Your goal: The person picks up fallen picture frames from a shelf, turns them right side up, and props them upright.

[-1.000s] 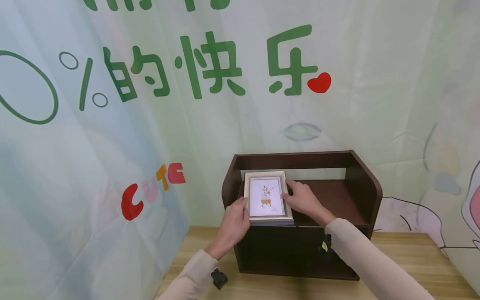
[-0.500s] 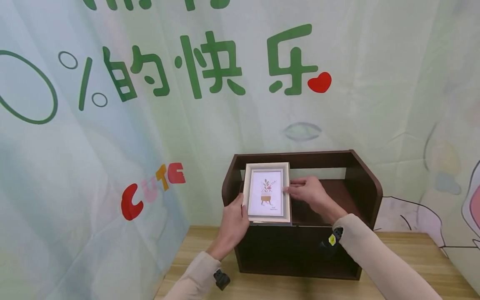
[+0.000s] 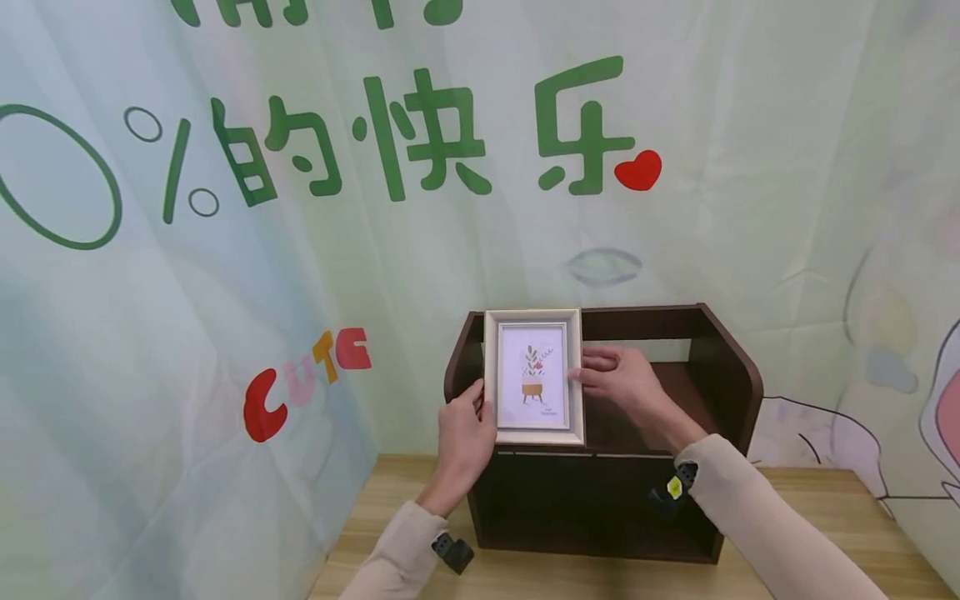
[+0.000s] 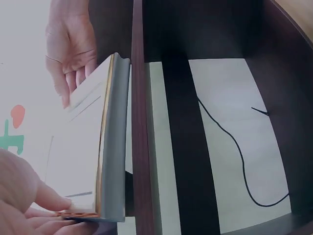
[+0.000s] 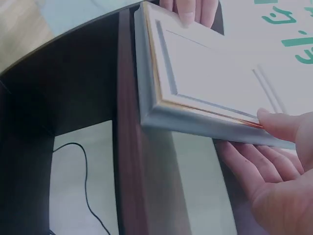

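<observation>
A cream-rimmed picture frame [image 3: 534,435] with a plant-pot print leans back, its face toward me, at the left of the dark brown shelf's [image 3: 738,375] upper board. My left hand [image 3: 463,433] grips its left edge; in the left wrist view the thumb [image 4: 53,198] lies on the front with fingers behind. On the opposite edge, my right hand [image 3: 628,387] pinches it, the thumb [image 5: 279,125] in front and fingers [image 5: 259,166] under the grey back, as the right wrist view shows. The frame's lower edge is right at the upper board's front edge.
Below the upper board the shelf has a dark open compartment [image 3: 592,508]. It stands on a wooden table [image 3: 817,525] against a printed cloth backdrop [image 3: 757,208]. The shelf's raised side panel [image 3: 735,358] and back rail [image 3: 645,321] border the upper board.
The picture frame has tilted up from lying flatter, its top edge rising toward the back rail. My right hand has shifted right and turned at the frame's edge; the left hand keeps its hold.
</observation>
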A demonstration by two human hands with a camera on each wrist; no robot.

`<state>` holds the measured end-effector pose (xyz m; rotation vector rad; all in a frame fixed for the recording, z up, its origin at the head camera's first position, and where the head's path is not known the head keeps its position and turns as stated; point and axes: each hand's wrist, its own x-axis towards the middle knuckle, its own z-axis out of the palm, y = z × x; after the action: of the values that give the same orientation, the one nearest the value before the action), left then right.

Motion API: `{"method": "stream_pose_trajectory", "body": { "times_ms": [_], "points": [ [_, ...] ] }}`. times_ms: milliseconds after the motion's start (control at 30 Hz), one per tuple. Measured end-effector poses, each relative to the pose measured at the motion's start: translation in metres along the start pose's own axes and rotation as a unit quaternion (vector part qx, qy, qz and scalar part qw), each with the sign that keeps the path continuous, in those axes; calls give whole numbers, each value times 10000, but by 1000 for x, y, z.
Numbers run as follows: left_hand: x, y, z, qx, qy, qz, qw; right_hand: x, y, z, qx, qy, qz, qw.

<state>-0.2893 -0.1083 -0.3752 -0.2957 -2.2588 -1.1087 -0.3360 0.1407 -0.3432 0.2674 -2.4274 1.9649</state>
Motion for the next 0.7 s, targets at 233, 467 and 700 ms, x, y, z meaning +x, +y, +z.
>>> {"method": "stream_pose_trajectory", "body": {
  "times_ms": [233, 467, 700],
  "points": [
    [0, 1, 9, -524, 279, -189, 9981, -3, -4, -7, -146, 93, -295, 9994],
    [2, -2, 15, -835, 576, -186, 9947, -4, -1, -6, -308, 314, -560, 9975],
    [6, -4, 21, -978, 841, -144, 9915, -10, 0, -6, -484, 517, -746, 9947]
  ]
}}
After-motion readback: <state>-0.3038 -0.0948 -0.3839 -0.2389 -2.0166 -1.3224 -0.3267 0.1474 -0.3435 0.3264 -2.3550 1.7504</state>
